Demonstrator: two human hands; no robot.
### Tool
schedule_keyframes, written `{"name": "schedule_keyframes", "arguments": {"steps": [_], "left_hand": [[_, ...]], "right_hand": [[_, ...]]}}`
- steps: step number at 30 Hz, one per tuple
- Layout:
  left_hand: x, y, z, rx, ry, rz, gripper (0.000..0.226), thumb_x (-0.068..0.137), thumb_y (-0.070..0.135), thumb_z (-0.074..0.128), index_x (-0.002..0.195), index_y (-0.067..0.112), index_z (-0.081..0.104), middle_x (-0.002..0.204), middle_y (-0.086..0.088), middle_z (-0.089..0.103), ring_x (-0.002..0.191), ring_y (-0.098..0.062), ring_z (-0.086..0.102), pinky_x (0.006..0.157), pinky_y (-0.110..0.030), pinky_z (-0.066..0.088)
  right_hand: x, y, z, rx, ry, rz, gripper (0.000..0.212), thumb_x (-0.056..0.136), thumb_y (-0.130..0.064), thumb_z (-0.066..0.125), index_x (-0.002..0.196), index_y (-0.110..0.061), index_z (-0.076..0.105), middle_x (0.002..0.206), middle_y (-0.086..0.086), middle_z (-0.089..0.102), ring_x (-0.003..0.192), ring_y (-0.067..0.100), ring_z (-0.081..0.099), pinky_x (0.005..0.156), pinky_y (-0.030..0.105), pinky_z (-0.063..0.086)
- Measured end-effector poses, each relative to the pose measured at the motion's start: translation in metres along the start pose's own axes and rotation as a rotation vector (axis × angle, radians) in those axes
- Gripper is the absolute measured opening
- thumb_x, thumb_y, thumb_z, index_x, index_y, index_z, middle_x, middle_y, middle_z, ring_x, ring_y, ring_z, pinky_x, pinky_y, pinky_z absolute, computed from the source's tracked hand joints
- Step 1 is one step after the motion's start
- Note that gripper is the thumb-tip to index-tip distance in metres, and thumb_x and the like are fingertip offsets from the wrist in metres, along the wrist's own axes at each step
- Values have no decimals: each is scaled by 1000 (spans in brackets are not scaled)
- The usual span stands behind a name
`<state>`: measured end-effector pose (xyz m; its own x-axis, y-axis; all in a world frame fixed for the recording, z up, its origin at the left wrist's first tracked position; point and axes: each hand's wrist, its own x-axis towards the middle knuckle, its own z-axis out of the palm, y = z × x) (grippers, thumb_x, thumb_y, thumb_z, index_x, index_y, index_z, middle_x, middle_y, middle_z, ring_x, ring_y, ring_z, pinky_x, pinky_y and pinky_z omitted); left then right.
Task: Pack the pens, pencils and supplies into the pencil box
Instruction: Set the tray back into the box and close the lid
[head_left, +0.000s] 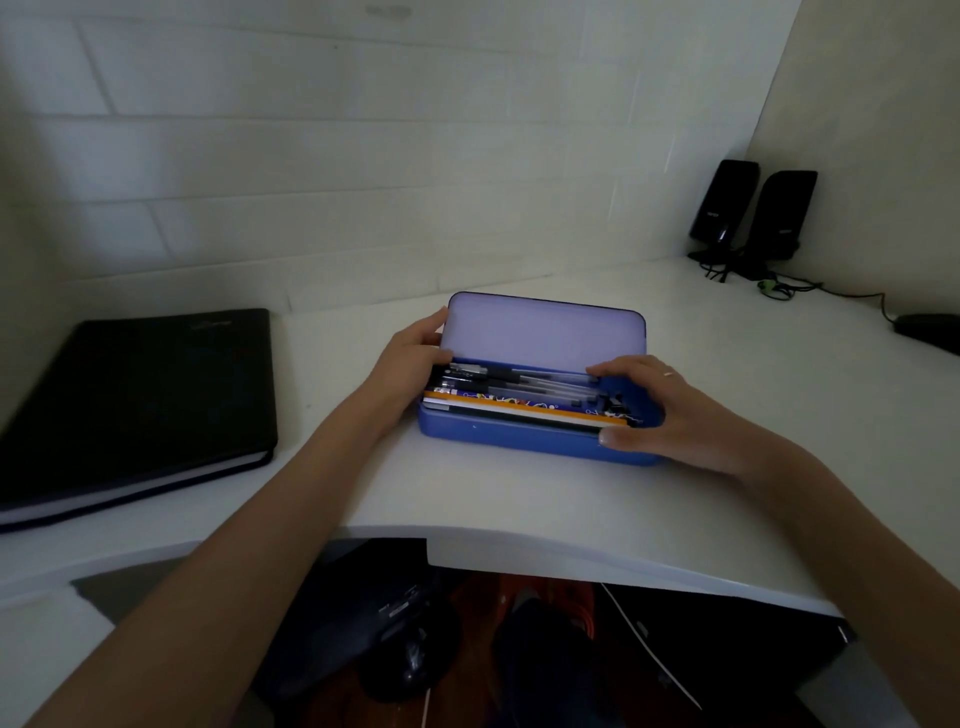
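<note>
— What do we record for the box?
— We find the blue pencil box (511, 434) mid-desk (519, 499), lid (540, 332) raised, with pens (519, 382) and an orange pencil (519, 407) lying lengthwise inside.
— And the hands?
— We note the left hand (410, 358) gripping the left end at the lid hinge; the right hand (670, 410) clasps the right end, fingers over the contents, thumb on the front wall.
— Surroundings?
— A black binder (140, 395) lies left; two speakers (753, 213) stand far right.
</note>
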<state>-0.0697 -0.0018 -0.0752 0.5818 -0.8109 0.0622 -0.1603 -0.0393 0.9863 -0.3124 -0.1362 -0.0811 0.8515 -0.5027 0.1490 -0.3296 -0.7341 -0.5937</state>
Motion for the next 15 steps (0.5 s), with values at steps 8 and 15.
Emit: {"name": "schedule_keyframes", "arguments": {"steps": [8, 15], "left_hand": [[-7, 3, -4, 23, -128, -3, 64, 79, -11, 36, 127, 29, 51, 101, 2, 63, 91, -13, 58, 77, -18, 46], [-14, 1, 4, 109, 10, 151, 54, 84, -4, 50, 128, 28, 51, 122, -5, 45, 103, -14, 48, 75, -11, 40]], "right_hand": [[-11, 5, -15, 168, -111, 45, 53, 66, -45, 72, 113, -34, 51, 118, -10, 54, 101, -1, 55, 84, 19, 43], [-11, -4, -16, 193, 43, -18, 28, 75, -42, 60, 102, -36, 64, 104, -20, 63, 101, 0, 57, 83, 15, 49]]}}
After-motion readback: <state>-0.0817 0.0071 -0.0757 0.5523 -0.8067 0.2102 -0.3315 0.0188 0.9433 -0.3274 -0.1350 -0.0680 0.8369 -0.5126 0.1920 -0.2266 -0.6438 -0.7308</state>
